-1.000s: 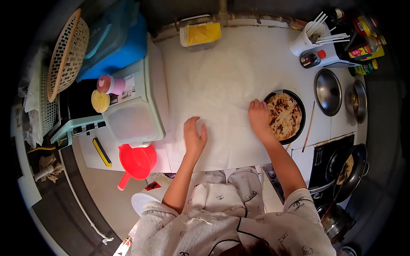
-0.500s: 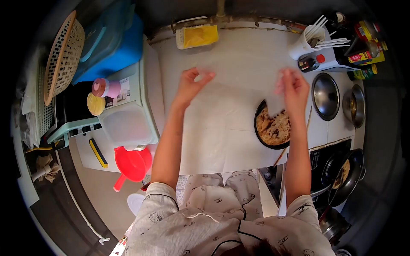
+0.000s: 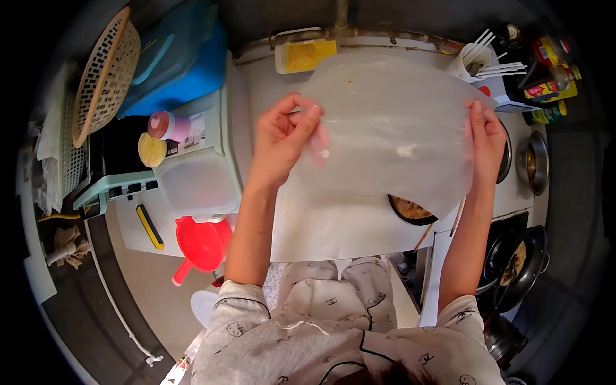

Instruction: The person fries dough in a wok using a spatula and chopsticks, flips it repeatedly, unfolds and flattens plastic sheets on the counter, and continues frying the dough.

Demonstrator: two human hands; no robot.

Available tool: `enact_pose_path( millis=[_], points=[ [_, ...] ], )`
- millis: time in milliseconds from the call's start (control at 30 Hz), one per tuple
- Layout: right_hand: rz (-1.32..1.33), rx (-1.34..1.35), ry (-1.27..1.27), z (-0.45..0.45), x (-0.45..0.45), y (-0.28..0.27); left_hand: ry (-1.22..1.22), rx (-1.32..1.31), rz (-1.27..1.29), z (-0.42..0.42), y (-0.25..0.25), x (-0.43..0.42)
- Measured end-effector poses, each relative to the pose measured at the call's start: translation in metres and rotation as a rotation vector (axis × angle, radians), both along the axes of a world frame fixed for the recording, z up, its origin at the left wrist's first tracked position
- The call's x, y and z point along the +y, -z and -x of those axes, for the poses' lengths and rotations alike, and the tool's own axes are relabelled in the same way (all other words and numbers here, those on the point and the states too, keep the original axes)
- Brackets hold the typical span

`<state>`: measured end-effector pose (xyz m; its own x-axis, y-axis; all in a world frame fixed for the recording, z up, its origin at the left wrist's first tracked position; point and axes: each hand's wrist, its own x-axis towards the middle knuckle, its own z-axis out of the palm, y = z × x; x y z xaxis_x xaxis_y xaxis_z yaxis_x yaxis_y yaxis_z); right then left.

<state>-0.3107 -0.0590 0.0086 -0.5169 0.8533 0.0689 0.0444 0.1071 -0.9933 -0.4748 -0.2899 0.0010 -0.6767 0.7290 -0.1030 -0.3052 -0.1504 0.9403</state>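
A translucent plastic sheet (image 3: 385,122) is stretched out above the table, with small whitish bits stuck to it. My left hand (image 3: 285,131) pinches its left edge, some fingers showing pink through the film. At the right edge my right hand (image 3: 486,138) grips the sheet between thumb and fingers. Partly hidden under the sheet's lower right lies a black round pan (image 3: 417,220) with browned flatbread (image 3: 408,209) in it.
A yellow packet in a tray (image 3: 309,56) sits at the table's back edge. At right are a white cup of sticks (image 3: 465,67), a metal bowl (image 3: 532,162) and a frying pan (image 3: 529,269). A drawer box (image 3: 196,179) and red dipper (image 3: 202,244) stand left.
The sheet now shows plainly, spread between my hands, where before it could not be made out. My right hand has moved right, and the sheet now covers much of the flatbread pan.
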Motion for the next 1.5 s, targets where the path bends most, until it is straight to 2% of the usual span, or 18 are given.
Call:
enact_pose_path(
  millis=[67, 167, 433, 567, 633, 667, 767, 867, 1067, 1167, 1267, 1367, 1467, 1500],
  points=[
    [0.090, 0.010, -0.005, -0.005, -0.001, -0.001, -0.005, -0.118, -0.015, -0.005, -0.014, -0.002],
    [0.098, 0.057, 0.023, -0.008, -0.004, 0.004, 0.097, 0.117, 0.078, -0.012, -0.025, -0.009],
    [0.097, 0.115, -0.006, -0.016, -0.015, 0.001, 0.077, 0.130, 0.060, -0.018, -0.025, -0.023],
    [-0.017, 0.128, -0.035, -0.018, -0.035, -0.016, -0.001, 0.195, 0.048, -0.020, -0.019, -0.029],
    [-0.138, 0.168, -0.043, -0.016, -0.054, -0.031, -0.070, 0.331, 0.111, -0.021, -0.016, -0.033],
    [-0.239, 0.186, -0.182, -0.021, -0.052, -0.030, -0.108, 0.402, 0.142, -0.020, -0.015, -0.035],
    [-0.475, 0.166, -0.580, -0.047, -0.028, -0.030, -0.181, 0.845, 0.030, -0.011, -0.002, -0.043],
    [-0.433, 0.216, -0.506, -0.056, -0.042, -0.030, -0.265, 0.864, -0.100, -0.015, -0.003, -0.047],
    [-0.359, 0.284, -0.542, -0.063, -0.053, -0.027, -0.282, 0.852, -0.142, -0.027, -0.006, -0.064],
    [-0.264, 0.278, -0.610, -0.067, -0.061, -0.027, -0.273, 0.767, -0.055, -0.039, -0.012, -0.080],
    [-0.067, 0.162, -0.800, -0.077, -0.067, -0.012, -0.252, 0.681, -0.042, -0.049, 0.018, -0.096],
    [-0.008, 0.040, -0.900, -0.077, -0.085, 0.013, -0.597, 0.191, 0.095, -0.081, 0.048, -0.101],
    [-0.076, -0.128, -0.942, -0.071, -0.115, 0.031, -0.499, -1.187, -0.658, -0.112, 0.070, -0.137],
    [-0.108, -0.196, -1.004, -0.070, -0.122, 0.036, -0.382, -1.093, -0.618, -0.115, 0.069, -0.139]
  ],
)
